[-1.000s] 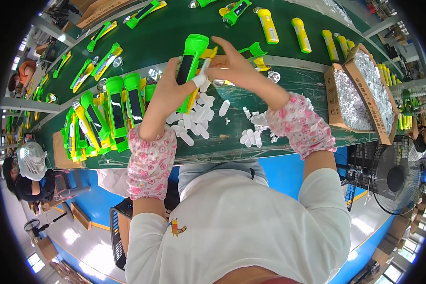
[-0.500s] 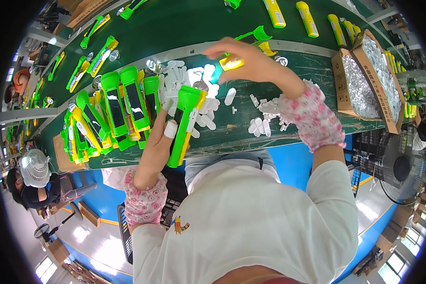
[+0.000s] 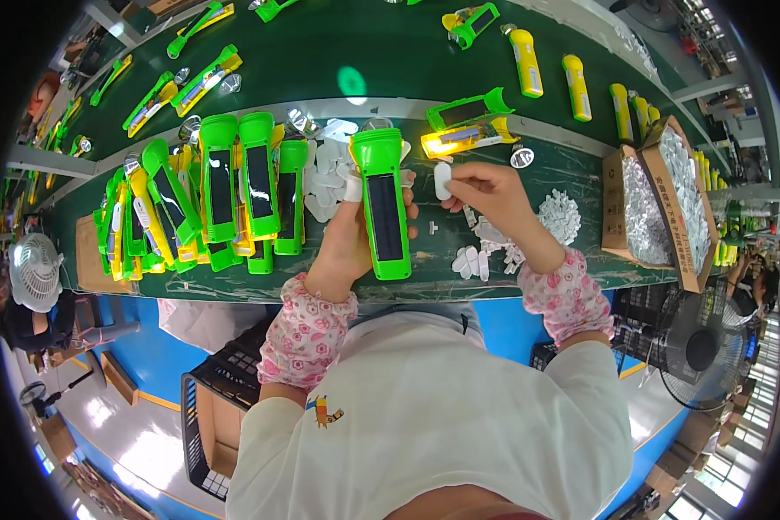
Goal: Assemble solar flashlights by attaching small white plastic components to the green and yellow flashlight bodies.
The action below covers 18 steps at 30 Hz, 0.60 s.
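Observation:
My left hand (image 3: 342,238) is closed around a green and yellow flashlight (image 3: 379,160), its dark solar panel facing up and its head pointing away from me. Between the thumb and fingers of my right hand (image 3: 485,192) is a small white oval plastic piece (image 3: 443,180). Just beyond that hand lies an opened flashlight: a green half-shell (image 3: 470,110) beside a lit yellow half (image 3: 470,139), with a loose reflector (image 3: 522,157) next to it. White oval pieces (image 3: 325,178) lie heaped behind my left hand, partly hidden by the held flashlight.
Several green and yellow flashlights (image 3: 220,178) are crowded together on the left of the green table. Small white parts (image 3: 559,217) lie by my right forearm. A cardboard box (image 3: 620,204) of small parts stands at the right. Farther back are yellow flashlights (image 3: 525,65).
The flashlight in my left hand has turned panel up and moved right. My right hand has come back from the opened flashlight and now pinches a white oval piece. The green half-shell has shifted.

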Tool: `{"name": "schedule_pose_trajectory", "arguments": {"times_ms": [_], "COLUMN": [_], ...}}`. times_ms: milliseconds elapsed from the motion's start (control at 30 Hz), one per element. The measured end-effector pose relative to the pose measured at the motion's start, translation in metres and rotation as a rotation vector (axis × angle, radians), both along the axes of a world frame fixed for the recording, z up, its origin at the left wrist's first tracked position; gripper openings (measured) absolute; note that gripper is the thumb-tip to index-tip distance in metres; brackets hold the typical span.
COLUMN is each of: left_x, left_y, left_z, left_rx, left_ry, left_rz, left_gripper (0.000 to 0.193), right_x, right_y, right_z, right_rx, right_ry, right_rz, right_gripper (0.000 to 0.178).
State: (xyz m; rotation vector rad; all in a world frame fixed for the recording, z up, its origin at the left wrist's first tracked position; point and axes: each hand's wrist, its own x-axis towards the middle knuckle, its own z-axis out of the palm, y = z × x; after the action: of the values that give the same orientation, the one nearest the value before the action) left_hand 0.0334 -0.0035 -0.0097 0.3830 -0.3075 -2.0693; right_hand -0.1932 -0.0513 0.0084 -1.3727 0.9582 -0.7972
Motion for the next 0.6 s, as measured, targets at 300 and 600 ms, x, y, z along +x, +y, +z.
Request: {"name": "schedule_pose_trajectory", "arguments": {"times_ms": [300,600], "left_x": [-0.035,-0.021], "left_y": [-0.012,-0.002], "left_z": [0.015,0.009], "left_rx": [-0.146,-0.317], "left_ry": [-0.095,0.006], "left_rz": [0.257,0.180], "left_gripper": [0.055,0.052], "right_x": [0.037,0.057], "right_y": [0.022,0.023], "right_z": [0.051,0.085], "right_rx": [-0.343,-0.670], "right_ry": [-0.029,0.371], "right_rz": [-0.060,0.031], "right_gripper": [0.030,0.028]}}
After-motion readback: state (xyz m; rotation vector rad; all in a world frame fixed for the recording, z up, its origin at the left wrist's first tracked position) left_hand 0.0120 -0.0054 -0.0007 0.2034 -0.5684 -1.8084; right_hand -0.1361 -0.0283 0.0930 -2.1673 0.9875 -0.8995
